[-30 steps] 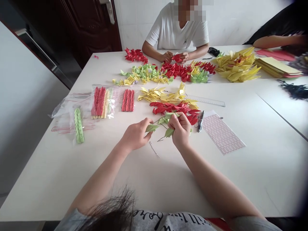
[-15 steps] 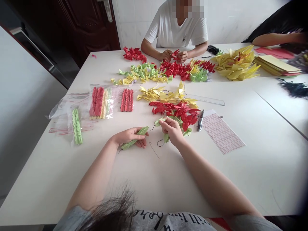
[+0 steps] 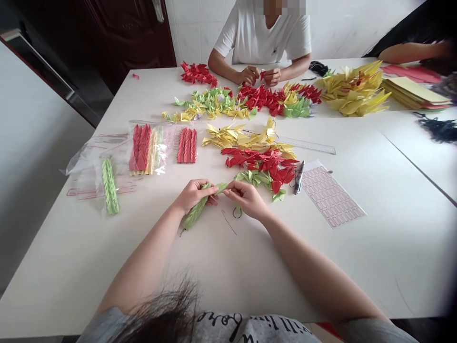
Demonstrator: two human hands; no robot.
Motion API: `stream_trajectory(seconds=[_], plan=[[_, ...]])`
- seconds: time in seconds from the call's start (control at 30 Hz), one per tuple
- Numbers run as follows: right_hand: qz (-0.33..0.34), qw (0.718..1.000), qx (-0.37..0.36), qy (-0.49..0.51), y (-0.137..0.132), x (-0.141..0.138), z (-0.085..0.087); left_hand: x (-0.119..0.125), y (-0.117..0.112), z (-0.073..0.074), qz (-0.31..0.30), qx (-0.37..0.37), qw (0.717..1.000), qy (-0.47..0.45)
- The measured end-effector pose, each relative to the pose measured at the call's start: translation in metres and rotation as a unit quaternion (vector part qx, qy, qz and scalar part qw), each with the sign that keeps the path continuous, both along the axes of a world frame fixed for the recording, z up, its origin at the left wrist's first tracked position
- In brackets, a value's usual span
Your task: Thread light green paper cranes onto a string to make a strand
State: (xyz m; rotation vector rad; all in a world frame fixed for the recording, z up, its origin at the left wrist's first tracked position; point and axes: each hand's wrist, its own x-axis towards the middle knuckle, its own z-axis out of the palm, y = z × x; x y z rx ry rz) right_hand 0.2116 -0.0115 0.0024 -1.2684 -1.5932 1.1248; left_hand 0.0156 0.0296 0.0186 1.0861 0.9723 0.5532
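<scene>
My left hand (image 3: 193, 195) is closed around a strand of flattened, stacked green paper cranes (image 3: 194, 216), which slants down to the left with a bit of dark cord at its lower end. Against the strand's upper end lies a small green paper crane (image 3: 222, 187), pinched by the fingertips of my right hand (image 3: 247, 197). The fingers partly hide where the two meet. Just beyond my right hand are loose green paper cranes (image 3: 255, 177). A thin hooked wire (image 3: 228, 222) lies on the table between my forearms, beside a dark cord loop (image 3: 237, 212).
Red cranes (image 3: 266, 164) and yellow cranes (image 3: 239, 138) lie ahead. A pen (image 3: 299, 178) and a label sheet (image 3: 332, 195) sit at right. Plastic bags (image 3: 96, 152) with crane strands are at left. Across the table, a person in white (image 3: 264, 38) handles red paper.
My right hand has moved left and brought the green crane up against the strand, closing the gap of cord. The strand stands steeper in my left hand. The view has shifted slightly.
</scene>
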Motion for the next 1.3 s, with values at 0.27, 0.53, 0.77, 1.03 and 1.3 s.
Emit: stream_trajectory(seconds=[0.27,0.53,0.77,1.03,1.3], plan=[[-0.111,0.991,0.035,0.072,0.002,0.006,0.0,-0.004,0.003,-0.004,-0.05,0.004,0.998,-0.035],[-0.027,0.955,-0.122,0.268,0.003,0.003,-0.006,-0.005,0.004,-0.008,-0.089,0.072,0.993,-0.024],[-0.049,0.986,-0.096,0.126,-0.002,-0.007,-0.004,0.002,-0.001,-0.009,-0.103,0.12,0.987,-0.006],[-0.119,0.963,-0.022,0.24,0.002,0.001,-0.006,0.002,-0.003,-0.001,-0.141,0.063,0.987,-0.036],[-0.134,0.967,0.005,0.218,-0.001,-0.002,-0.007,-0.002,-0.004,0.0,-0.18,0.065,0.981,0.009]])
